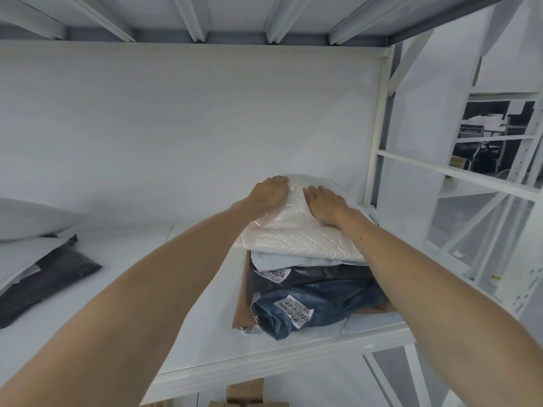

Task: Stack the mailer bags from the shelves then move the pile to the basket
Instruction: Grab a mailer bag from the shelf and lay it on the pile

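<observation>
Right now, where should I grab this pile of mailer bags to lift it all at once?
Probably from underneath, coming in from its left and right sides: reach under the brown bottom layer. The pile is soft plastic bags of uneven size, with the dark blue bag bulging forward, so gripping only the white top bag would likely leave the rest behind.

Stacked mailer bags [308,277] lie right on the shelf [205,333], other bags [44,271] left.
</observation>
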